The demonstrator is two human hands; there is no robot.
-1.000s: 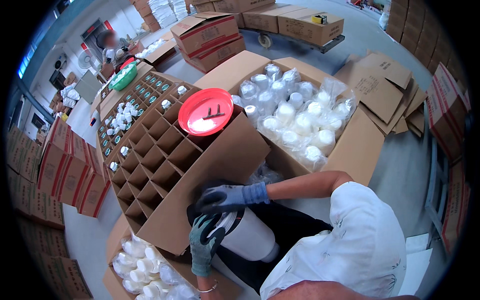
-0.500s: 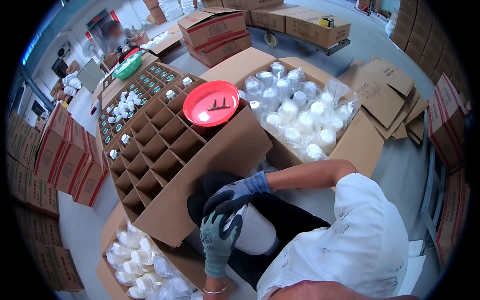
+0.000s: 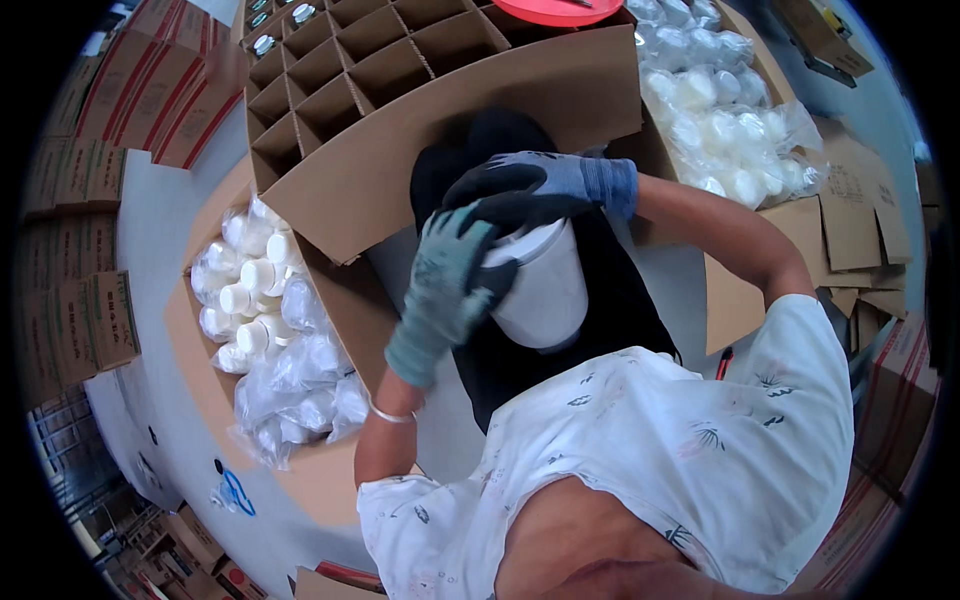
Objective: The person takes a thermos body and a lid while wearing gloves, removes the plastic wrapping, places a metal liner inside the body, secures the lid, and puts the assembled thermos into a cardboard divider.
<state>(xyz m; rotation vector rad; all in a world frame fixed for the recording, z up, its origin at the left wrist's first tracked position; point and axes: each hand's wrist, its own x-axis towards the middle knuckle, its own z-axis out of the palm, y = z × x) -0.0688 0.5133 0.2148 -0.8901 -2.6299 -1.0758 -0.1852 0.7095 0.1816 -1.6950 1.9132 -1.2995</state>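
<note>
A white tub (image 3: 550,295) with smooth sides lies tilted on my lap, between my dark-trousered legs. My left hand (image 3: 450,280), in a green glove with dark fingers, is closed around its upper left side, thumb across the front. From the right, my right hand (image 3: 535,190), in a blue-grey glove with dark fingers, bends over the tub's upper end. Its fingertips meet those of the left hand. Both gloves cover most of that end, so whether a lid or something small is under them is hidden.
Directly ahead stands a divided carton (image 3: 480,110), with a red basin (image 3: 560,12) on its edge. Bagged white bottles (image 3: 265,280) fill an open carton at left; bagged white containers (image 3: 725,120) fill another at right. Flattened cardboard (image 3: 850,215) and stacked boxes (image 3: 165,80) stand around.
The view has swung down toward my lap, so the far part of the room has left it. Both hands stay at the tub's upper end; the left is slightly blurred.
</note>
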